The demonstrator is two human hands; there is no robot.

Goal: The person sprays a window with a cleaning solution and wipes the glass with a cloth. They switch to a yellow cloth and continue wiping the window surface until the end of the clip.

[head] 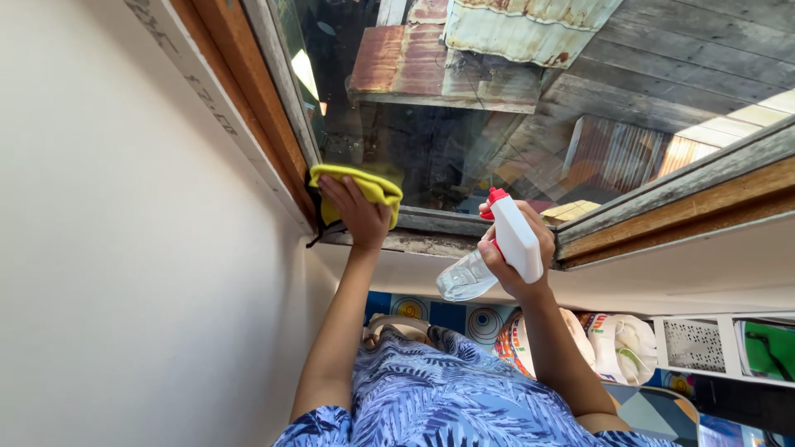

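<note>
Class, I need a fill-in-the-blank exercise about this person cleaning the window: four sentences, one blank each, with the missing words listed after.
1. The left hand presses a ____ cloth against the window's lower corner.
2. The right hand holds a clear spray bottle with a white and ____ trigger head.
3. The window frame is made of ____.
4. The person wears a ____ leaf-patterned shirt.

Missing words: yellow; red; wood; blue

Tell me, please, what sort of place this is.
Probably a room in a home, at a wood-framed window facing rusty tin roofs. The left hand presses a yellow cloth to the frame; the right hand holds a spray bottle. Bags lie on a patterned floor.
</note>
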